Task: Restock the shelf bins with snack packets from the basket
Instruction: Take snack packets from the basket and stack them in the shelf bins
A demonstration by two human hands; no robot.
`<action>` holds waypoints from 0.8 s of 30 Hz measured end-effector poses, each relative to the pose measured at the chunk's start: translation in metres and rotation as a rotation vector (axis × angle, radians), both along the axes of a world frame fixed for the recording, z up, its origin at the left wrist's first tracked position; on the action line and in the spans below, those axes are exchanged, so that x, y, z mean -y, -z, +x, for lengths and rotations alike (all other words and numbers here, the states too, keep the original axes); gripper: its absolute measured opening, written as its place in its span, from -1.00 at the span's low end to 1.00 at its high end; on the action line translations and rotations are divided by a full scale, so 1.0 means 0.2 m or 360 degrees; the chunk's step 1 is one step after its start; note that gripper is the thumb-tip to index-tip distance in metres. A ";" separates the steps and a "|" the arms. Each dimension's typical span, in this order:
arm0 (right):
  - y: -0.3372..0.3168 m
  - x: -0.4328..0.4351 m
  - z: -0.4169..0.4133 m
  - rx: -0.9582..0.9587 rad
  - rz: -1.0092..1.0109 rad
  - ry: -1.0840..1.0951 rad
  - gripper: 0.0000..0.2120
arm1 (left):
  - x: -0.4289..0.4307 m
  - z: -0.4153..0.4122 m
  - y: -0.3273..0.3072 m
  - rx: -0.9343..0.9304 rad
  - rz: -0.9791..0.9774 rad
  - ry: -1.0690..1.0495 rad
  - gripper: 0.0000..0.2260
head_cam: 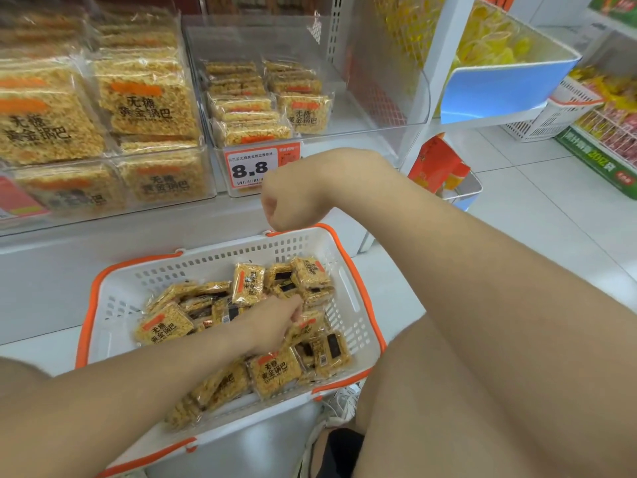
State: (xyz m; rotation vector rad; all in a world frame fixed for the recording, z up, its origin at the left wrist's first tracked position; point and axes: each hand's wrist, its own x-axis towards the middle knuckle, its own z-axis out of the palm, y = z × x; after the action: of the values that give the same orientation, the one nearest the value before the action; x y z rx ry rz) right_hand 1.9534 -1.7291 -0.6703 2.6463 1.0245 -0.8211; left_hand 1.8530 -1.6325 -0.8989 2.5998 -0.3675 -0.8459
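Note:
A white basket with an orange rim (103,294) sits on the floor below the shelf and holds several golden rice-crisp snack packets (275,372). My left hand (275,326) reaches down into the middle of the pile, its fingers curled onto a packet. My right hand (286,201) hovers as a fist above the basket's far rim, in front of the 8.8 price tag (253,169); nothing shows in it. The clear shelf bin (379,108) behind that tag is partly filled with the same packets (248,112) on its left side. The bins on the left (144,108) are full.
A blue-fronted bin of yellow snacks (499,84) stands at the upper right, with orange packs (437,163) in a bin below it. A second white basket (551,115) and a green-edged shelf (593,157) stand across the tiled aisle. My bare knee (448,391) is beside the basket.

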 end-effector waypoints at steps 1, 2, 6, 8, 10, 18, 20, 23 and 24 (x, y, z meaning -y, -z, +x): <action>0.00 0.01 0.01 -0.0006 0.0015 0.0006 -0.82 | -0.01 0.03 0.00 0.0004 -0.0007 -0.0035 -0.80; 0.00 0.01 0.02 -0.0011 0.0034 0.0009 -0.81 | -0.02 0.06 -0.03 -0.0016 -0.0051 -0.0061 -0.78; -0.02 0.04 0.04 0.0019 -0.0013 0.0039 -0.74 | -0.07 0.21 -0.19 0.0110 -0.0166 -0.0075 -0.73; -0.01 0.06 0.06 0.0052 -0.0056 0.0075 -0.76 | -0.09 0.25 -0.30 0.0197 -0.0273 -0.0071 -0.73; -0.04 0.08 0.07 0.0096 -0.0072 0.0100 -0.87 | -0.12 0.28 -0.39 0.0242 -0.0478 -0.0182 -0.71; -0.13 0.23 0.13 -0.0066 -0.0143 0.0249 -0.61 | -0.17 0.27 -0.68 0.0395 -0.1073 -0.0578 -0.64; -0.15 0.24 0.14 -0.0107 -0.0047 0.0291 -0.65 | -0.18 0.26 -0.73 0.0468 -0.1094 -0.0614 -0.65; -0.15 0.24 0.14 -0.0144 0.0050 0.0310 -0.69 | -0.18 0.26 -0.77 0.0548 -0.1082 -0.0632 -0.68; -0.15 0.24 0.14 -0.0166 0.0088 0.0318 -0.74 | -0.18 0.26 -0.78 0.0593 -0.1069 -0.0637 -0.69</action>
State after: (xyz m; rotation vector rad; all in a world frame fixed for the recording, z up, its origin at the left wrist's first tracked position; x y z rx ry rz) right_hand 1.9818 -1.7771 -0.6401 2.8135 0.8257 -0.9940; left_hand 1.9042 -1.5967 -0.7433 2.0663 -0.1722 -0.0645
